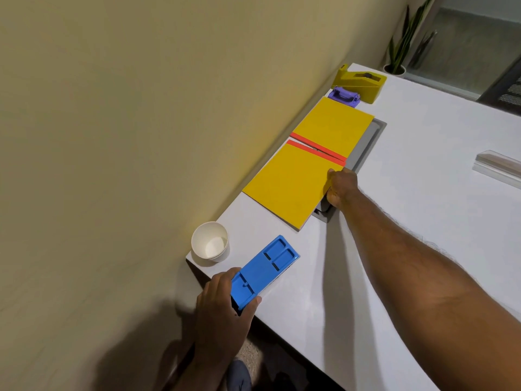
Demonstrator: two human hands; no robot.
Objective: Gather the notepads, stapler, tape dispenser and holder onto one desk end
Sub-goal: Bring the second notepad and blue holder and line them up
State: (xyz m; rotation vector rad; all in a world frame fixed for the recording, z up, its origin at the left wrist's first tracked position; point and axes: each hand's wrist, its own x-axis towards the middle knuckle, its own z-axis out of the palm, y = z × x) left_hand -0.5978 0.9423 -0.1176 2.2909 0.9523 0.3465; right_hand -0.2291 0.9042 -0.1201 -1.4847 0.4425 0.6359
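Observation:
Two yellow notepads with red bindings lie end to end along the wall side of the white desk (394, 249). My right hand (339, 187) pinches the right edge of the near notepad (290, 184). The far notepad (335, 125) lies flat beyond it. A purple stapler (345, 96) and a yellow tape dispenser (361, 81) stand at the far end by the wall. My left hand (222, 309) grips the near end of the blue holder (262, 272), which rests at the desk's near corner.
A white paper cup (210, 242) stands at the near corner beside the holder. A grey cable tray (366, 142) is sunk in the desk under the notepads. A clear plastic strip (499, 165) lies at right. A potted plant (397, 52) stands beyond the desk.

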